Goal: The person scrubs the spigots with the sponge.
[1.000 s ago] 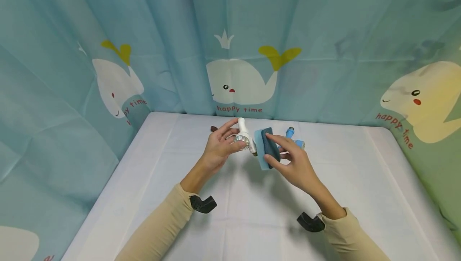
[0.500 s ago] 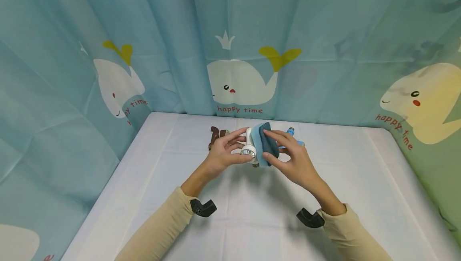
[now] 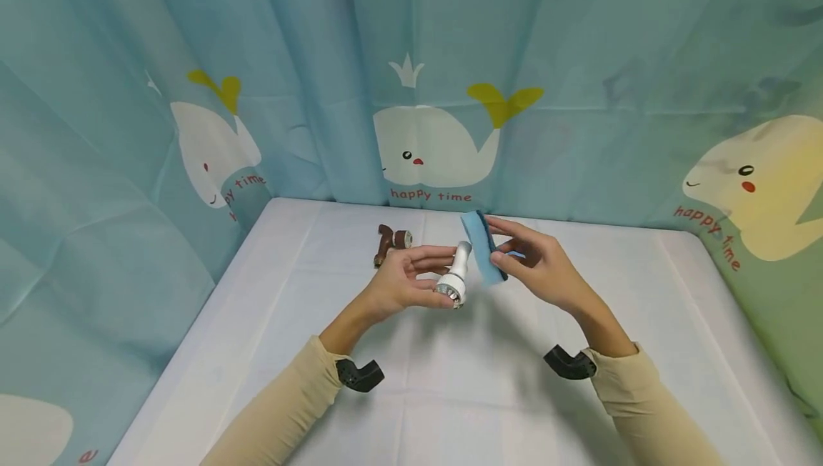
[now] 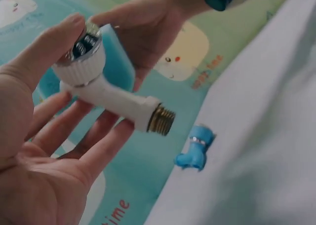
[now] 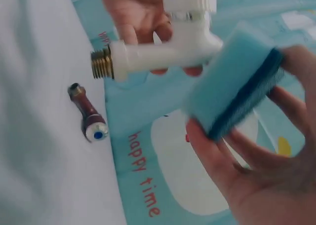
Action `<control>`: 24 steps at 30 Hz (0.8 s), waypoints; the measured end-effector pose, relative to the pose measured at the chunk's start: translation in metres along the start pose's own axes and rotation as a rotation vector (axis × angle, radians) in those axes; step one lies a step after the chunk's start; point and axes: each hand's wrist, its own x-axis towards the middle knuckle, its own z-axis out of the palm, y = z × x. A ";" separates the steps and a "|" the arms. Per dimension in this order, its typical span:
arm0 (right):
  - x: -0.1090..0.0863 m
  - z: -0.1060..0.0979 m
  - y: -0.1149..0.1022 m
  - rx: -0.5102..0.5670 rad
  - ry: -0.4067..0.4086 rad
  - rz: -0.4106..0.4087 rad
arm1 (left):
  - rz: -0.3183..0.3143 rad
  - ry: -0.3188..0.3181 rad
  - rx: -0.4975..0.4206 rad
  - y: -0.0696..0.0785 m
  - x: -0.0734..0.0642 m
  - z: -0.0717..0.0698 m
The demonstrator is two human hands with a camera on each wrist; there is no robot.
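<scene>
My left hand (image 3: 400, 287) grips a white plastic tap (image 3: 458, 271) above the table, its thumb on the chrome-trimmed knob. The brass threaded end (image 4: 162, 120) of the tap points away from the fingers in the left wrist view. Between thumb and fingertips, my right hand (image 3: 548, 271) pinches a light-blue sponge (image 3: 479, 248) with a dark-blue scouring layer (image 5: 247, 94). The soft light-blue side faces the tap, and the sponge overlaps the tap's rear end in the right wrist view.
A brown tap (image 3: 386, 243) lies on the white-covered table (image 3: 437, 394), behind my left hand. Another tap, blue (image 4: 196, 148), lies behind my right hand, mostly hidden in the head view. A whale-print curtain (image 3: 308, 94) encloses the table's back and sides.
The white tap has moved right and slightly down in my left hand, and now leans differently. My right hand has shifted right with the sponge, which has turned. More of the brown tap shows.
</scene>
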 end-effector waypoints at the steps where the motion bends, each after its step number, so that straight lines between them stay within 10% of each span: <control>1: 0.001 -0.003 0.000 0.033 -0.037 0.026 | 0.007 -0.024 0.001 0.001 0.000 0.000; 17: -0.007 -0.019 0.017 0.235 -0.260 0.106 | 0.023 -0.253 -0.019 0.003 -0.002 -0.006; 24: -0.006 -0.012 0.012 0.130 -0.152 0.071 | 0.046 -0.176 -0.022 0.005 0.001 -0.007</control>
